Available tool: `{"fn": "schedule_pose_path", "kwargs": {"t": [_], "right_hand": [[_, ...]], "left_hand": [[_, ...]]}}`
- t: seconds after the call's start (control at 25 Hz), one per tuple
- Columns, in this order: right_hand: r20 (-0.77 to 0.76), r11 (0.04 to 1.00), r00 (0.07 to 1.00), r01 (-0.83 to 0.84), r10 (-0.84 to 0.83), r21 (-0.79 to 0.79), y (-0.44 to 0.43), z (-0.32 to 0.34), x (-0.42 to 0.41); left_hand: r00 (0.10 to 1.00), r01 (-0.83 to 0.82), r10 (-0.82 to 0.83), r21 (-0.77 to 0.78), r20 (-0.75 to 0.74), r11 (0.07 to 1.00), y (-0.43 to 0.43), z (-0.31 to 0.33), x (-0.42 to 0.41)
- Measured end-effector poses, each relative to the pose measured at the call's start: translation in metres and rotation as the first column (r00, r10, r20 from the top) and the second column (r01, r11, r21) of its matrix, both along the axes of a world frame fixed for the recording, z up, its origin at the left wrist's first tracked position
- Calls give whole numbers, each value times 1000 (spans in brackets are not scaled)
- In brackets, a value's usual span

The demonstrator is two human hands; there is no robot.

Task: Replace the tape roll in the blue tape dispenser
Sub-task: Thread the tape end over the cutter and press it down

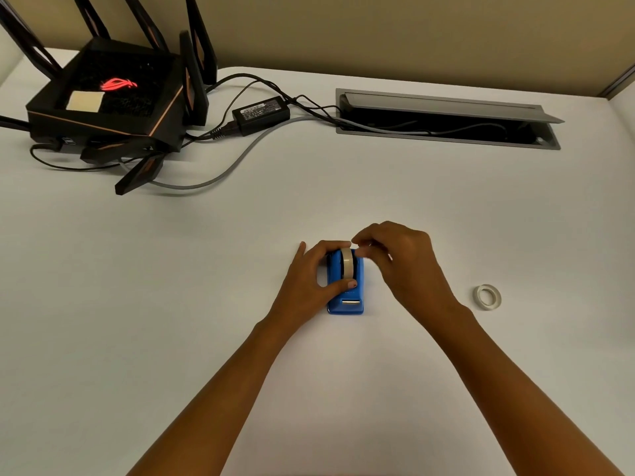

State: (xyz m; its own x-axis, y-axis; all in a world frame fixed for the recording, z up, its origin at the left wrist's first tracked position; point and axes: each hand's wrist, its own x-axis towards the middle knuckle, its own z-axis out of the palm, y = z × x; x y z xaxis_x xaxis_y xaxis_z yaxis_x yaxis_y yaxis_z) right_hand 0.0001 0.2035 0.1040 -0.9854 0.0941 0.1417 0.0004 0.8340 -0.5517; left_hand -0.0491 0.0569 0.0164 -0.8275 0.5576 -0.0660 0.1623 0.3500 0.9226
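The blue tape dispenser [346, 300] stands on the white table in the middle, its cutter end toward me. A roll of clear tape [347, 264] sits upright in its cradle. My left hand [311, 274] wraps the dispenser from the left, thumb across its top just below the roll. My right hand [398, 259] comes in from the right, with its fingertips pinching the top far edge of the roll. A second, thin tape roll [487, 297] lies flat on the table to the right, apart from both hands.
A black router [103, 108] with antennas stands at the back left. A power brick [261, 115] and cables trail from it into an open grey cable hatch [446, 115] at the back right. A beige wall runs behind the table.
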Motion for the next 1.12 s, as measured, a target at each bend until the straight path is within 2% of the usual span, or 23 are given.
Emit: {"fn": "schedule_pose_path", "kwargs": {"t": [0.16,0.36,0.64,0.88,0.96,1.12], "right_hand": [[28,998,999,28,-27,-50,-10,-16,1],[24,957,985,173,-172,-233,-11,-24,-4],[112,972,981,176,-160,-155,-14,-23,-14],[92,970,975,211,-201,-117,-14,-20,-23],[85,970,978,201,-191,-138,-15,-19,-21],[61,937,979,204,-195,-284,-15,-16,-12]], "left_hand": [[1000,-6,6,29,10,1000,0,2,1],[1000,14,-14,24,-14,1000,-2,4,1],[1000,19,-19,11,-13,1000,-2,6,0],[1000,4,-4,16,5,1000,-1,9,2],[1000,11,-12,16,24,1000,-1,10,2],[994,-22,16,58,108,998,0,14,6]]}}
